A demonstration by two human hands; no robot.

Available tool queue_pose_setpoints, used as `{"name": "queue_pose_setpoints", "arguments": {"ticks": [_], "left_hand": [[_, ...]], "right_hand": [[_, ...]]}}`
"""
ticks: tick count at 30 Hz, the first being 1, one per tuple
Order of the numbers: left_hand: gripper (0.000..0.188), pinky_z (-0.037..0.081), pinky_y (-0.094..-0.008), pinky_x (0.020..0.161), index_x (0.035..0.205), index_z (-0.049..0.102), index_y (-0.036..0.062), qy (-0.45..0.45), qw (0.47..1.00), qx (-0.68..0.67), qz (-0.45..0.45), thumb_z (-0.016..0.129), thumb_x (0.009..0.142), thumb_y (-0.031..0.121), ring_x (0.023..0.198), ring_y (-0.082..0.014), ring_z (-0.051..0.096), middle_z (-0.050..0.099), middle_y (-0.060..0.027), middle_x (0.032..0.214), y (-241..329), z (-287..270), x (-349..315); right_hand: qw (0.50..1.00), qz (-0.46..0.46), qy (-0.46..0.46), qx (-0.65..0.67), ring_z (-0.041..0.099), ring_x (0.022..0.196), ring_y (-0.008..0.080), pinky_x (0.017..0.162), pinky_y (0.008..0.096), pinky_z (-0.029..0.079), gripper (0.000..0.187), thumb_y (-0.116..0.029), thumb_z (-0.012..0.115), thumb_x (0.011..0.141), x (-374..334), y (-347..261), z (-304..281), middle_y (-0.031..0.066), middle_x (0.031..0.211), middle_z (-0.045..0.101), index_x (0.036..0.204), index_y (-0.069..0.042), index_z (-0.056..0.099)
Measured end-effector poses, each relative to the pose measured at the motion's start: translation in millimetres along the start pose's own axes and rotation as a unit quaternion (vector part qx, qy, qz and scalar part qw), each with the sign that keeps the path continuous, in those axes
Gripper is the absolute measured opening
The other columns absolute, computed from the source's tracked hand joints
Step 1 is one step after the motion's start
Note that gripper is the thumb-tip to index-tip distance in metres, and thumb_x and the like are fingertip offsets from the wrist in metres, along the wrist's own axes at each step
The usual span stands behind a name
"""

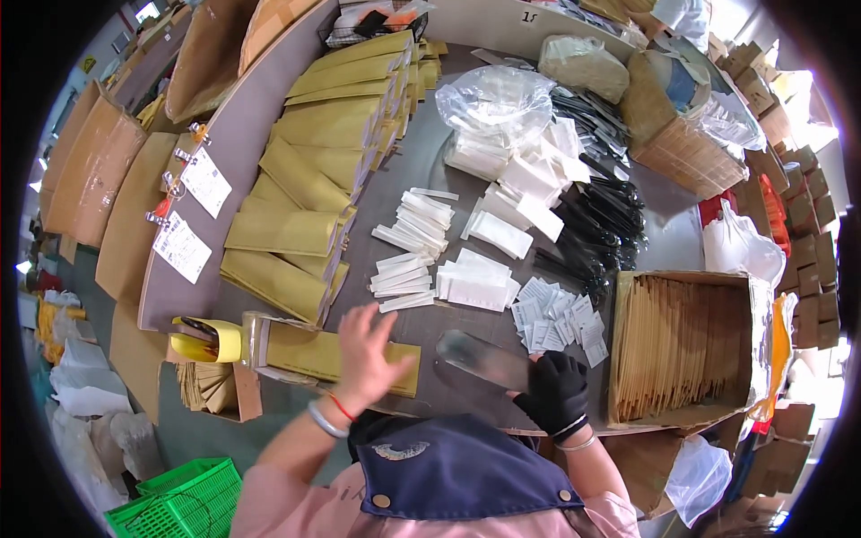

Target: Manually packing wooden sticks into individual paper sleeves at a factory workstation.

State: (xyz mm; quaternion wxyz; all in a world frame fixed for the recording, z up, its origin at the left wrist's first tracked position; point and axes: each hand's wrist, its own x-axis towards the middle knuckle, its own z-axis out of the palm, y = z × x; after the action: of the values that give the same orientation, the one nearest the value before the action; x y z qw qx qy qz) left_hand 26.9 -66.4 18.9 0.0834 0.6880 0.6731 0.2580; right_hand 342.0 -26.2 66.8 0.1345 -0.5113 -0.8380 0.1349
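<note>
My bare left hand [366, 357] hovers with spread fingers over a long yellow-brown paper sleeve [305, 351] at the table's front edge. Nothing shows in its grasp. My right hand [552, 392], in a black fingerless glove, is closed at the right end of a long, see-through greyish flat piece [480, 357] with a rounded left end. Blur hides exactly what that piece is. Beyond my hands lie small white folded papers [408, 269], a stack of white packets [473, 280] and a heap of small printed cards [558, 316].
Overlapping yellow-brown sleeves [309, 170] cover the left side. Black plastic-wrapped pieces [599, 220] lie right of centre. An open carton [749, 314] packed with brown sleeves stands at right. A yellow holder [224, 343] sits at the left edge; a green crate [193, 493] is below.
</note>
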Motion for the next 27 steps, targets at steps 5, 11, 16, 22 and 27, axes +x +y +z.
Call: {"name": "queue_pose_setpoints", "arguments": {"ticks": [5,11,16,22,27], "left_hand": [[0.088,0.027,-0.0535,0.109,0.132,0.049,0.0001,-0.007,0.993,-0.062,-0.100,0.088,0.060,0.033,0.132,-0.0432,0.030,0.037,-0.0211,0.141,3,28,-26],[0.091,0.022,-0.0566,0.109,0.134,0.046,0.0002,-0.023,0.992,-0.081,-0.093,0.087,0.061,0.035,0.132,-0.0450,0.028,0.034,-0.0224,0.141,1,27,-25],[0.073,0.030,-0.0546,0.104,0.126,0.054,0.0030,-0.009,0.992,-0.112,-0.057,0.085,0.065,0.029,0.126,-0.0415,0.037,0.043,-0.0187,0.134,-1,25,-11],[0.022,0.044,-0.0427,0.078,0.093,0.069,0.0091,0.039,0.999,-0.021,-0.009,0.076,0.073,0.014,0.090,-0.0299,0.057,0.062,-0.0048,0.091,-26,31,49],[0.006,0.050,-0.0395,0.067,0.079,0.071,0.0055,-0.073,0.992,-0.103,-0.019,0.074,0.074,0.008,0.075,-0.0300,0.063,0.065,-0.0115,0.078,-49,23,65]], "right_hand": [[0.998,-0.048,-0.038,-0.008,0.057,0.092,0.0304,0.080,0.0431,0.042,0.061,-0.033,0.084,0.053,6,-8,-5,0.0084,0.097,0.059,0.105,-0.011,0.059],[0.988,-0.066,-0.140,0.027,0.056,0.098,0.0309,0.085,0.0453,0.039,0.059,-0.045,0.078,0.065,6,-13,23,0.0105,0.103,0.058,0.108,-0.009,0.060],[0.981,-0.149,-0.043,0.120,0.056,0.103,0.0292,0.088,0.0430,0.039,0.057,-0.040,0.079,0.067,34,-58,79,0.0112,0.107,0.059,0.111,-0.009,0.060],[0.989,0.040,0.133,0.047,0.057,0.102,0.0336,0.091,0.0404,0.045,0.048,-0.022,0.080,0.070,-2,51,36,0.0147,0.108,0.060,0.110,-0.005,0.059],[0.897,0.329,0.294,0.005,0.059,0.100,0.0280,0.091,0.0372,0.047,0.028,-0.013,0.070,0.082,-93,203,-9,0.0121,0.102,0.061,0.106,-0.001,0.062]]}}
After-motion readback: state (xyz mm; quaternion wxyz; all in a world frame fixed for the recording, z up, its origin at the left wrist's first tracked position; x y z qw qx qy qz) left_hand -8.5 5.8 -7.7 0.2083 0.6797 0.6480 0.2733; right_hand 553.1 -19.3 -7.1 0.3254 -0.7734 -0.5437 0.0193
